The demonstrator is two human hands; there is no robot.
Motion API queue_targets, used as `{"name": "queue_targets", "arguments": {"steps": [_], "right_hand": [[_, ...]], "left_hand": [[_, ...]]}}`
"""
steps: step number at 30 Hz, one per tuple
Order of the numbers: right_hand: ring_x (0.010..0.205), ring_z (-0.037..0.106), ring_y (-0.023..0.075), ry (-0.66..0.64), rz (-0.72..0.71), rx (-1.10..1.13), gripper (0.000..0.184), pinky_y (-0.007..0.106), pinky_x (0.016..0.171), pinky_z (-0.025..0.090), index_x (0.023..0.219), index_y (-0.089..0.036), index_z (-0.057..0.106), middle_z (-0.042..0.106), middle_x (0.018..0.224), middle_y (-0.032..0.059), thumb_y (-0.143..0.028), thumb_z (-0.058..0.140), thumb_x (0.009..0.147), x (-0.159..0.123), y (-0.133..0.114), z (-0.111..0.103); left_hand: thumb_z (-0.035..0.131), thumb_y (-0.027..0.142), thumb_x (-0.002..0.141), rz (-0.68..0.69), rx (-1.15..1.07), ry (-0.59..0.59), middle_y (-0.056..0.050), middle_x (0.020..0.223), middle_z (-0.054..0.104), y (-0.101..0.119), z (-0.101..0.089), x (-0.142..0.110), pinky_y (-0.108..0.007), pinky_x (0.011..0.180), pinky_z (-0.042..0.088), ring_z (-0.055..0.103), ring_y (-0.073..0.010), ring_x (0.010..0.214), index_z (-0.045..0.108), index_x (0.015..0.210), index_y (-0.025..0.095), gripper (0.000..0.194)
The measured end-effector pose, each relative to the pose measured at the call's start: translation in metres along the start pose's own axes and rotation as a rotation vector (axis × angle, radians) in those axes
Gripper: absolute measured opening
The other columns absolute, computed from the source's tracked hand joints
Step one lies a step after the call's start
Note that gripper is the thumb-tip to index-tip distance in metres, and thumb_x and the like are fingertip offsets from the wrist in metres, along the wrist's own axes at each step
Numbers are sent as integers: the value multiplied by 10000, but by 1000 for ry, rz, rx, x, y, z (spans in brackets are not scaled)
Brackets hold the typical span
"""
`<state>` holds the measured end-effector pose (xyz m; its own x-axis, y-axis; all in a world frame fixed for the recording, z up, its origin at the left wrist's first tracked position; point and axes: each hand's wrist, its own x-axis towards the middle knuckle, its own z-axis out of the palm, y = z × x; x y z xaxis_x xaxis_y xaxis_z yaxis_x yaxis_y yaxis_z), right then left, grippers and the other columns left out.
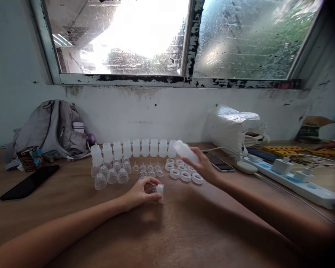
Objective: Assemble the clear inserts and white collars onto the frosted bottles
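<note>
My right hand [201, 162] grips a frosted white baby bottle [184, 150], tilted, at the right end of a row of similar upright bottles [145, 148]. Above the bare front of the table, my left hand [141, 194] is closed around a clear cap with a white screw ring [160, 190] at its open end. Behind that hand stand clear bottle nipples [150, 167]. To their left are several clear dome caps [112, 175]. White screw rings [185, 176] lie in rows below the right hand.
A grey backpack [54, 130], a small brown carton [31, 159] and a black phone [30, 182] are at the left. At the right are another phone [220, 162], a white plastic bag [229, 123], and a white power strip [298, 182] with chargers and cables. A window [123, 44] is behind.
</note>
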<state>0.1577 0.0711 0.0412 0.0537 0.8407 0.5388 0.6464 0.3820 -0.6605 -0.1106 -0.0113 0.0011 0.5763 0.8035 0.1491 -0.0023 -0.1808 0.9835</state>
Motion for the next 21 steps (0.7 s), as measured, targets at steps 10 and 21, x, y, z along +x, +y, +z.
{"name": "queue_targets", "arguments": {"steps": [10, 21], "right_hand": [[930, 517, 223, -288, -716, -153, 358, 363, 764, 460, 1063, -197, 398, 493, 1027, 113, -273, 567, 757, -90, -17, 8], [938, 504, 197, -274, -714, -93, 325, 339, 786, 455, 1045, -204, 466, 493, 1014, 90, -250, 586, 747, -93, -20, 3]], "left_hand": [[692, 334, 653, -13, 45, 217, -60, 969, 571, 5, 2, 3, -296, 814, 417, 544, -174, 912, 507, 995, 165, 424], [722, 289, 624, -14, 65, 98, -68, 989, 588, 2, 4, 4, -305, 796, 452, 566, -181, 891, 536, 1022, 153, 459]]}}
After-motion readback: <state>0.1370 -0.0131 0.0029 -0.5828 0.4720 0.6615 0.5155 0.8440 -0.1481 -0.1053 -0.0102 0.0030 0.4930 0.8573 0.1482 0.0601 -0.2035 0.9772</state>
